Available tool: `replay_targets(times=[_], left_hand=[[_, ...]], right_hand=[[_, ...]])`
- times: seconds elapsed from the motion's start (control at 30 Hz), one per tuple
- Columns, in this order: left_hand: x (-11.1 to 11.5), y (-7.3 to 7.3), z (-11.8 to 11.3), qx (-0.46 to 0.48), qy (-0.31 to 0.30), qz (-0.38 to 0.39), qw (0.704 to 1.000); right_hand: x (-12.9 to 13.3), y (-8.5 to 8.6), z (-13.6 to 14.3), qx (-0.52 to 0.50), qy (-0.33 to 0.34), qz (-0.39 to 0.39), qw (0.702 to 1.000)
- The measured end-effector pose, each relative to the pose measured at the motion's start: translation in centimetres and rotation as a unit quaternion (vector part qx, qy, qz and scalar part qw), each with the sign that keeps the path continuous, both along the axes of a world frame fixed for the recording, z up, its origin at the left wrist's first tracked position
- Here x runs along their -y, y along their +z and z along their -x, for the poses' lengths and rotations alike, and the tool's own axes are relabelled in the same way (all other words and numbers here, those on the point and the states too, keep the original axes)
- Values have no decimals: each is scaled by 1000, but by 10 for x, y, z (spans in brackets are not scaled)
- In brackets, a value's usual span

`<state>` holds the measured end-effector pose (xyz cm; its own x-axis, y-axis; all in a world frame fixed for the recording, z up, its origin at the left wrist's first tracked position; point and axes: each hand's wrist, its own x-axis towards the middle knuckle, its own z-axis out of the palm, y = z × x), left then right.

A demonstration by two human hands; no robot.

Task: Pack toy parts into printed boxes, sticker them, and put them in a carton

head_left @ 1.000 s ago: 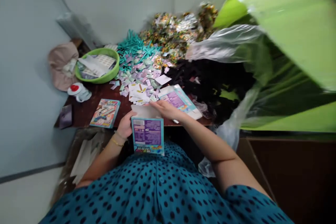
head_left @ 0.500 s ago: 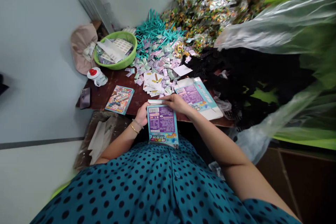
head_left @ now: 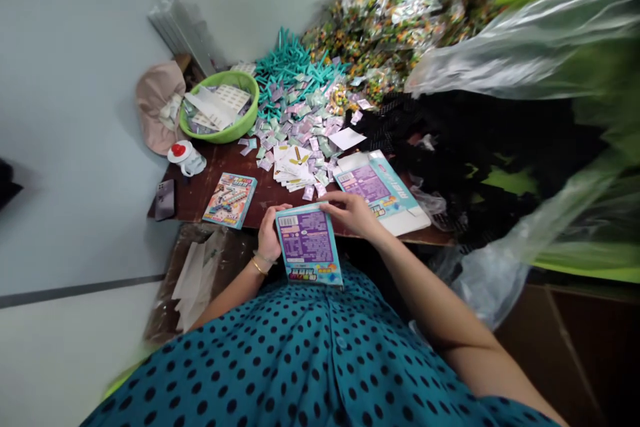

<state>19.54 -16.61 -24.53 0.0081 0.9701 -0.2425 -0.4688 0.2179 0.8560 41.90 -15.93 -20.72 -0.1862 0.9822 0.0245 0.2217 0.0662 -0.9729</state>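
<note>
A purple and light-blue cardboard box [head_left: 309,243] is held upright against my body, its printed back towards me. My left hand [head_left: 270,235] is closed round its left side, with the thumb and fingers at the upper left corner. At the box's top right edge, my right hand [head_left: 350,213] pinches the corner with its fingers. The box's top edge looks closed. Just beyond lies a flattened box [head_left: 367,180] of the same print, its white flaps spread. To the left, another box [head_left: 230,200] with a colourful front lies on the table.
Small packets [head_left: 300,123] are heaped mid-table beside printed cards [head_left: 293,167] and teal sticks [head_left: 295,70]. Around them are a green basket [head_left: 253,117], a lidded mug [head_left: 193,161], a phone [head_left: 165,200], bags of coloured pieces [head_left: 380,33] and black pieces [head_left: 475,133].
The white flap at the top of the box has been folded down out of sight. My right hand has shifted slightly right, to the box's top right corner.
</note>
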Motion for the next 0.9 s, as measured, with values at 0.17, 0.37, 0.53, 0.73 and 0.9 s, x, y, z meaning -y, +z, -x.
replay_targets(times=[0.17,0.37,0.53,0.73,0.9], left_hand=[[-3,-3,6,-63,10,-19,998],[7,-18,17,-121,46,-17,991],[6,-23,29,-222,33,-65,972],[-28,34,28,-300,123,-258,910],[-42,19,19,-478,53,-342,807]], right_hand=[[22,0,12,-8,6,-44,999],[42,-35,36,-139,-9,49,989],[48,-47,52,-198,-14,134,971],[26,28,44,56,-132,-112,983],[22,-6,80,310,-21,-179,933]])
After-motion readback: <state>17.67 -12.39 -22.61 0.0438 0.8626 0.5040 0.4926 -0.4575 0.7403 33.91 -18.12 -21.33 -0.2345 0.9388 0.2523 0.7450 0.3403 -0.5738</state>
